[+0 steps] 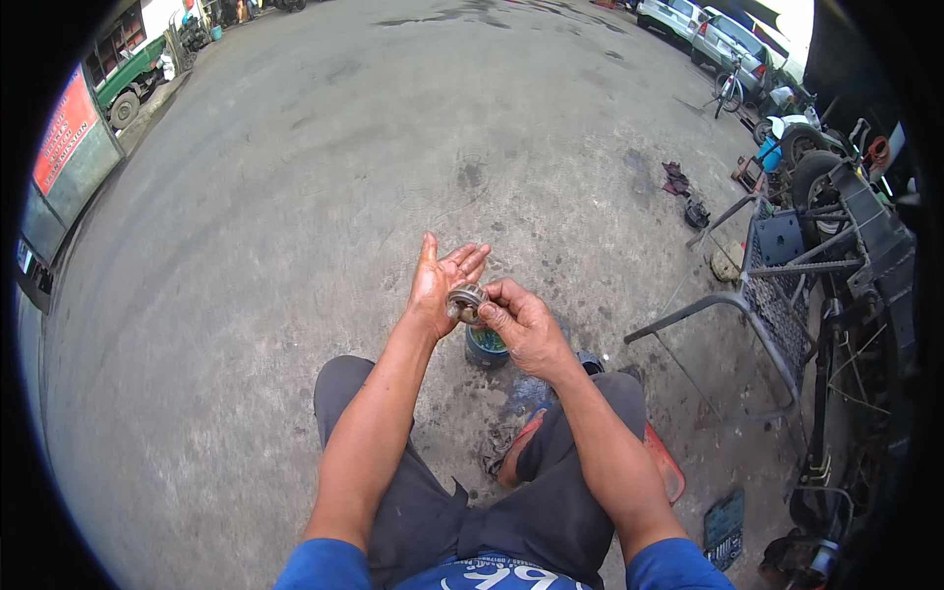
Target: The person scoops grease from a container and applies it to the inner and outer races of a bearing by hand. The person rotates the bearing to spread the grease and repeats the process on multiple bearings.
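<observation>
My right hand (527, 328) pinches a metal roller bearing (466, 303) between thumb and fingers. The bearing's rim is against or just over the palm of my left hand (441, 284), which is turned up with its fingers apart and looks wet or greasy. Whether the bearing touches the palm is hard to tell. Below the hands, a small dark container (487, 349) with greenish contents stands on the concrete ground, its top partly hidden by the bearing and my hands.
A metal-framed rack (737, 299) stands at the right beside motorcycle parts. A dark rag (675, 179) and a small black part (696, 214) lie on the ground. A socket tool case (724, 527) is at lower right, near a red plastic object (665, 464).
</observation>
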The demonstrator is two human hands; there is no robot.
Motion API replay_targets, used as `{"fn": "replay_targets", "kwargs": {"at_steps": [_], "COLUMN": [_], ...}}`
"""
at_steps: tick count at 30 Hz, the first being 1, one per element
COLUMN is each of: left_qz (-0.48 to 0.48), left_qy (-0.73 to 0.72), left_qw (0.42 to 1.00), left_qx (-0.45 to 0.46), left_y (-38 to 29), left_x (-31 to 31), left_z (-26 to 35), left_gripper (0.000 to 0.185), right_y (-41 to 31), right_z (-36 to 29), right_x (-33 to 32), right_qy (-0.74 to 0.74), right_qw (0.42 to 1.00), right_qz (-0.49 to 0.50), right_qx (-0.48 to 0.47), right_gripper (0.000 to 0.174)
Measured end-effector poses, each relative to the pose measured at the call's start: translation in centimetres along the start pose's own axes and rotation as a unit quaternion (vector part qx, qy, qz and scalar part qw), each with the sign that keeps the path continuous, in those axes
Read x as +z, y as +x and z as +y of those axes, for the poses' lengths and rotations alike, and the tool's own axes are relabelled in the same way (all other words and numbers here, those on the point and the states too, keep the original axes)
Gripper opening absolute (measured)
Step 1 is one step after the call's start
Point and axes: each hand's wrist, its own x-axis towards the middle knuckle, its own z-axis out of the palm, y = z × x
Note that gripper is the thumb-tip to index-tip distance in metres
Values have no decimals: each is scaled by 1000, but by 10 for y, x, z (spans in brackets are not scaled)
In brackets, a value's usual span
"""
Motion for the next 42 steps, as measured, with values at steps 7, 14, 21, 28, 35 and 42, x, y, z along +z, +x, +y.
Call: {"fn": "replay_targets", "kwargs": {"at_steps": [7,14,21,28,35,42], "left_qz": [130,169,241,-26,-165,-117], "left_qy": [425,636,671,164,-1,-12], "left_qw": [822,635,585,984,973,987], "left_qx": [355,406,386,-66,-158,-106], "left_y": [-1,-8,9,10,-10,7], "left_x": [12,26,6,-9,2,-11], "left_z": [-26,-7,4,4,-4,15], "left_gripper": [105,111,109,90,84,107], "right_y": [10,6,-5,-2,5,-8], "right_z": [16,37,26,-5,-14,-15], "right_x": [9,18,8,-17,-16,0], "right_qy": [267,-52,-40,-180,-279,-302], "right_qw": [949,982,994,973,939,931], "right_qz": [161,176,88,117,13,-98], "right_qx": [48,39,58,-90,-200,-178], "right_gripper": [28,31,28,20,33,28]}}
